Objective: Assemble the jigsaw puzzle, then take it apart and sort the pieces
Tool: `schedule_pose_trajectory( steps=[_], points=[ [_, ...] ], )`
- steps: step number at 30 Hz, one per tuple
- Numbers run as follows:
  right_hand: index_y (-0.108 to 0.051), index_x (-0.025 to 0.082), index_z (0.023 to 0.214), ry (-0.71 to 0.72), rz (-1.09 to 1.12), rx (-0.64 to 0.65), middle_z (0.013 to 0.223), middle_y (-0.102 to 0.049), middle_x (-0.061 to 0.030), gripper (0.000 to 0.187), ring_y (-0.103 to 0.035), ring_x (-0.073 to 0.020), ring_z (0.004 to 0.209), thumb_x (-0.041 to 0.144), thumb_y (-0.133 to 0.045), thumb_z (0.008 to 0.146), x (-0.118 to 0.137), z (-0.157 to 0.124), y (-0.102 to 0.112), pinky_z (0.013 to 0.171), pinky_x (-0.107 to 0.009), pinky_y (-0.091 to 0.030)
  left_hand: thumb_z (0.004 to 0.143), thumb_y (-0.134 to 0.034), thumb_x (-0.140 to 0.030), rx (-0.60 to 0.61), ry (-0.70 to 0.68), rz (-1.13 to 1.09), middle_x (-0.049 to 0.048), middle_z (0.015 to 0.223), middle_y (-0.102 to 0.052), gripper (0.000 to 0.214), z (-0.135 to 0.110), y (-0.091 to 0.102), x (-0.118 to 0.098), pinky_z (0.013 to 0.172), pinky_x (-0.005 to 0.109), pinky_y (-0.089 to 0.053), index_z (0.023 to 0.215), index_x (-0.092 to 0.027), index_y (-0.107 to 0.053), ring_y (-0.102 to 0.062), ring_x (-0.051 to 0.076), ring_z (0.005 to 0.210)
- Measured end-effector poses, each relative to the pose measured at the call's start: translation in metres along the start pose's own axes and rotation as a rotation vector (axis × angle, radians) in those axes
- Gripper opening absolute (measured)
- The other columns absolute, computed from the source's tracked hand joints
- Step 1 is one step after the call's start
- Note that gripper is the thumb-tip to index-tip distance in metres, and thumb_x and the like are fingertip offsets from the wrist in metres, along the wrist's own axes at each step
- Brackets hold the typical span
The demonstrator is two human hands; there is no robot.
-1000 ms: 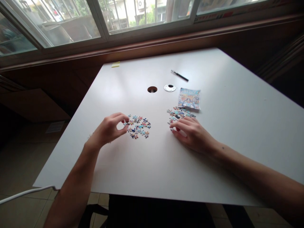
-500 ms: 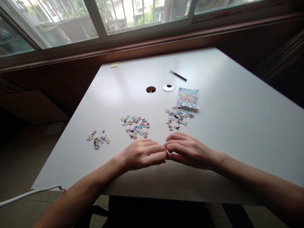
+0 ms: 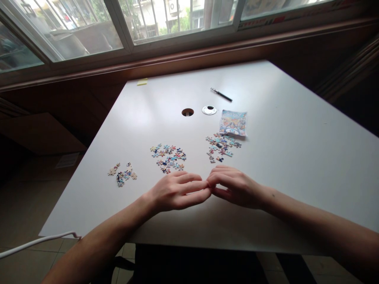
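Close to the table's near side, my left hand and my right hand meet at the fingertips. The fingers of both are drawn together in a pinch, and whatever lies between them is hidden. Just beyond my left hand is a middle cluster of jigsaw puzzle pieces. Past my right hand lies another cluster of puzzle pieces, beside a printed picture sheet or packet. A smaller group of puzzle pieces sits farther left, some plain side up.
On the white table are a black pen, a round cable hole and its silver cover. A yellow sticker marks the far left edge. A white cable hangs by the near left corner.
My right hand's index finger has bent up more, and its fingertips have shifted slightly against the left hand's. The puzzle clusters look the same.
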State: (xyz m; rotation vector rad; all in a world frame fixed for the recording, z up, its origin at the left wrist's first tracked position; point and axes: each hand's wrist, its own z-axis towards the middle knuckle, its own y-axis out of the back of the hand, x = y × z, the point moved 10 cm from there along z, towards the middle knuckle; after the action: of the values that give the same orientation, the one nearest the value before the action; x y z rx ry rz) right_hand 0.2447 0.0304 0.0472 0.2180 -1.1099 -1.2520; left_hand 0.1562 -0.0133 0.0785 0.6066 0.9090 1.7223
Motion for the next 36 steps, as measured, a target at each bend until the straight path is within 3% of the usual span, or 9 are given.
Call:
schedule_pose_trajectory(
  steps=[4, 9, 13, 18, 27, 30, 32, 36],
  points=[
    [-0.055, 0.022, 0.098, -0.027, -0.017, -0.029, 0.079, -0.065, -0.0022, 0.008, -0.059, -0.0139, 0.071, 0.015, -0.053, 0.097, -0.005, 0.0, 0.006, 0.07, -0.027, -0.047, 0.091, -0.062, -0.014, 0.007, 0.037, 0.018, 0.0063, 0.119, -0.072, 0.03, -0.005, -0.005, 0.005, 0.087, 0.031, -0.057, 0.12, -0.02, -0.062, -0.067, 0.019, 0.111],
    [-0.058, 0.021, 0.113, -0.141, -0.195, 0.006, 0.082, -0.067, -0.004, 0.02, -0.061, -0.0179, 0.075, 0.016, -0.051, 0.095, -0.033, -0.003, 0.011, 0.073, -0.031, -0.049, 0.088, -0.062, -0.012, -0.038, 0.163, 0.023, 0.0107, 0.128, -0.066, 0.039, -0.012, 0.001, 0.023, 0.098, 0.039, -0.055, 0.125, -0.022, -0.059, -0.061, 0.023, 0.119],
    [-0.064, 0.021, 0.1, -0.211, -0.317, 0.084, 0.087, -0.07, -0.0059, 0.016, -0.062, -0.0199, 0.081, 0.014, -0.05, 0.093, -0.052, -0.006, 0.008, 0.079, -0.034, -0.045, 0.087, -0.06, -0.011, -0.021, 0.188, 0.02, 0.0108, 0.125, -0.066, 0.034, -0.015, 0.003, 0.028, 0.096, 0.04, -0.055, 0.118, -0.023, -0.062, -0.06, 0.024, 0.117],
    [-0.062, 0.021, 0.097, -0.3, -0.448, 0.092, 0.091, -0.072, -0.0047, 0.014, -0.064, -0.0199, 0.086, 0.016, -0.049, 0.095, -0.061, -0.01, 0.013, 0.082, -0.034, -0.037, 0.087, -0.06, -0.01, -0.007, 0.188, 0.017, 0.01, 0.122, -0.066, 0.029, -0.017, 0.002, 0.032, 0.093, 0.039, -0.055, 0.113, -0.023, -0.063, -0.06, 0.023, 0.113],
    [-0.063, 0.022, 0.094, -0.406, -0.57, -0.017, 0.096, -0.074, -0.0047, 0.014, -0.065, -0.0223, 0.09, 0.016, -0.05, 0.095, -0.076, -0.018, 0.031, 0.084, -0.035, -0.037, 0.089, -0.055, -0.008, 0.027, 0.266, 0.021, 0.0066, 0.108, -0.069, 0.025, -0.029, 0.017, 0.061, 0.089, 0.039, -0.055, 0.109, -0.022, -0.063, -0.061, 0.021, 0.104],
    [-0.063, 0.021, 0.096, -0.418, -0.58, -0.015, 0.099, -0.075, -0.0052, 0.014, -0.065, -0.023, 0.093, 0.017, -0.05, 0.096, -0.079, -0.019, 0.031, 0.084, -0.036, -0.038, 0.092, -0.046, -0.005, 0.15, 0.397, 0.069, 0.0071, 0.109, -0.068, 0.03, -0.043, 0.022, 0.086, 0.09, 0.04, -0.053, 0.109, -0.02, -0.064, -0.06, 0.022, 0.105],
    [-0.064, 0.021, 0.097, -0.417, -0.586, -0.009, 0.1, -0.075, -0.0051, 0.015, -0.065, -0.0232, 0.094, 0.016, -0.05, 0.096, -0.079, -0.019, 0.031, 0.085, -0.036, -0.038, 0.096, -0.04, -0.008, 0.26, 0.561, 0.127, 0.008, 0.112, -0.067, 0.032, -0.062, 0.026, 0.108, 0.092, 0.04, -0.051, 0.113, -0.02, -0.064, -0.058, 0.023, 0.107],
    [-0.064, 0.021, 0.098, -0.412, -0.577, -0.035, 0.101, -0.075, -0.0042, 0.014, -0.066, -0.0226, 0.092, 0.017, -0.05, 0.095, -0.076, -0.019, 0.032, 0.086, -0.036, -0.038, 0.101, -0.039, -0.041, 0.488, 1.002, 0.314, 0.0119, 0.126, -0.06, 0.042, -0.127, 0.041, 0.153, 0.1, 0.046, -0.046, 0.134, -0.022, -0.055, -0.053, 0.03, 0.115]
  ],
)
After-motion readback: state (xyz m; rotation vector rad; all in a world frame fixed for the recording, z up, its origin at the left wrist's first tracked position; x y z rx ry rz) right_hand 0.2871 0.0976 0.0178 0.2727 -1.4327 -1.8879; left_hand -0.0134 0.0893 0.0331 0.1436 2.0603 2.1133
